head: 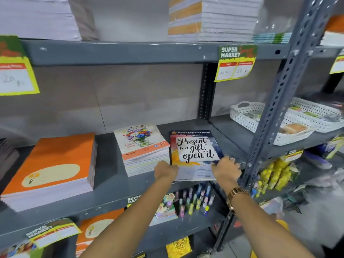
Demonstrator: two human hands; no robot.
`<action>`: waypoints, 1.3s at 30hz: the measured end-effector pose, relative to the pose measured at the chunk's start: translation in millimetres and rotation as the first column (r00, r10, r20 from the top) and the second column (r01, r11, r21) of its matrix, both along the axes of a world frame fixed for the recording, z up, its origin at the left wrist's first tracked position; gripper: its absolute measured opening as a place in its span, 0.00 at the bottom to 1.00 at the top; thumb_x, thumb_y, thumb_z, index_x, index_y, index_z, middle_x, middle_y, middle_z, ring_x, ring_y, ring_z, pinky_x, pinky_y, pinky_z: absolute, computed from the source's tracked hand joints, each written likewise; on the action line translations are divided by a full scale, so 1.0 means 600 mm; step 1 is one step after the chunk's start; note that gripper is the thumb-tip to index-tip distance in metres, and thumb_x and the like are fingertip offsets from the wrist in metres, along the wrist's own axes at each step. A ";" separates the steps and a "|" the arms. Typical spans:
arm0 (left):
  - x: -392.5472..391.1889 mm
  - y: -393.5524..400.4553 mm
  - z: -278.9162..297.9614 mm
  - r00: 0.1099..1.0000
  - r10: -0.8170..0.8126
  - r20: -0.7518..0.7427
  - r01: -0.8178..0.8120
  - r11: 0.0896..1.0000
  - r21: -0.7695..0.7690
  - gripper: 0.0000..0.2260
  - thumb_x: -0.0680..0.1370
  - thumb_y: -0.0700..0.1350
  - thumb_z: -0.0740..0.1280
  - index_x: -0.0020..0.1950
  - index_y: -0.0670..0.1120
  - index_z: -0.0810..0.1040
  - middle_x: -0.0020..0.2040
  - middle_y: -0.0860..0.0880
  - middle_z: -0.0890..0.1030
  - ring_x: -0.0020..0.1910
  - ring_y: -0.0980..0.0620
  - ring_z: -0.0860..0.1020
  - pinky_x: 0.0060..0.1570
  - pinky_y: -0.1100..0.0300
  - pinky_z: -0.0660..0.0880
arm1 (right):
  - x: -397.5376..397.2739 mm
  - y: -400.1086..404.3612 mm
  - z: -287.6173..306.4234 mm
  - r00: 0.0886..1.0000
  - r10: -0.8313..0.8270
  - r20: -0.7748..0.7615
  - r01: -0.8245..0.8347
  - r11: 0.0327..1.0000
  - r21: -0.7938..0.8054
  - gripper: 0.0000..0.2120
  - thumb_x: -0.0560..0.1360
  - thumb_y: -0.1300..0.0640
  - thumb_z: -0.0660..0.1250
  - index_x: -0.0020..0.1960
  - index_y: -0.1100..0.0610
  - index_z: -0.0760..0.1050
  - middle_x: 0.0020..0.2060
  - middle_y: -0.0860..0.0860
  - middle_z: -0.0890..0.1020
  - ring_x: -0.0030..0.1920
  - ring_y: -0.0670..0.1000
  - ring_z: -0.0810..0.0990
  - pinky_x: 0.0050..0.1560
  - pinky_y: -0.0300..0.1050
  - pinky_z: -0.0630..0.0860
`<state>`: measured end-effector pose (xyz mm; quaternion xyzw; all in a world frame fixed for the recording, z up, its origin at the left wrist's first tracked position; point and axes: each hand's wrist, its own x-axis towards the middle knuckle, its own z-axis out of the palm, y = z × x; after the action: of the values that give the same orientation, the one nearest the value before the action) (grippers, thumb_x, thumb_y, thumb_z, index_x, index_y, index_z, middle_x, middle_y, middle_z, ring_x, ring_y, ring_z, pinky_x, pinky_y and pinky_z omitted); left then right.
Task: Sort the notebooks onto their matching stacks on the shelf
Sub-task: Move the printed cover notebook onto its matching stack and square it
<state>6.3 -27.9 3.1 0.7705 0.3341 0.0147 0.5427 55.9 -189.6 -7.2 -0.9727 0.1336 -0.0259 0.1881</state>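
A notebook with "Present is a gift, open it" on its cover (pixel 195 151) lies flat on the grey middle shelf (pixel 109 174), right of centre. My left hand (pixel 165 170) grips its near left corner and my right hand (pixel 226 169) holds its near right edge. To its left stands a stack of flower-cover notebooks (pixel 143 148). Further left sits a tall stack of orange notebooks (pixel 54 168).
A perforated grey upright (pixel 279 101) rises just right of my right hand. White baskets (pixel 247 116) stand on the shelf beyond it. Paper stacks (pixel 212 19) fill the top shelf. Pens (pixel 193 200) and more orange notebooks (pixel 96 226) lie on the lower shelf. Price tags (pixel 235 62) hang from shelf edges.
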 end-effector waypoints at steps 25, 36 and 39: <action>0.009 0.022 0.121 0.937 0.170 0.306 0.021 0.846 -0.532 0.19 0.74 0.24 0.54 0.60 0.36 0.76 0.51 0.43 0.77 0.51 0.46 0.74 0.42 0.59 0.74 | 0.015 0.051 0.087 0.925 -0.248 0.287 0.117 0.906 0.407 0.18 0.78 0.58 0.62 0.62 0.68 0.68 0.62 0.64 0.74 0.62 0.63 0.73 0.61 0.56 0.69; -0.087 0.209 0.161 0.814 0.424 0.396 -0.216 0.855 -0.471 0.14 0.73 0.27 0.58 0.38 0.43 0.77 0.42 0.44 0.78 0.36 0.50 0.75 0.35 0.61 0.71 | -0.048 0.243 0.155 0.916 -0.067 0.397 -0.155 0.851 0.502 0.16 0.78 0.56 0.64 0.60 0.66 0.72 0.60 0.62 0.76 0.58 0.62 0.76 0.53 0.52 0.75; -0.133 0.290 0.171 0.782 0.451 0.431 -0.255 0.862 -0.439 0.16 0.74 0.27 0.58 0.35 0.45 0.74 0.41 0.44 0.77 0.33 0.52 0.72 0.33 0.62 0.72 | -0.084 0.315 0.175 0.932 0.017 0.363 -0.224 0.812 0.539 0.17 0.76 0.54 0.66 0.59 0.66 0.73 0.57 0.63 0.79 0.57 0.62 0.78 0.50 0.51 0.75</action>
<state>-73.3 146.0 105.6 0.5476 0.3124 0.2645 0.7298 5.8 -0.5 97.9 -0.8582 0.0377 -0.1406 0.4923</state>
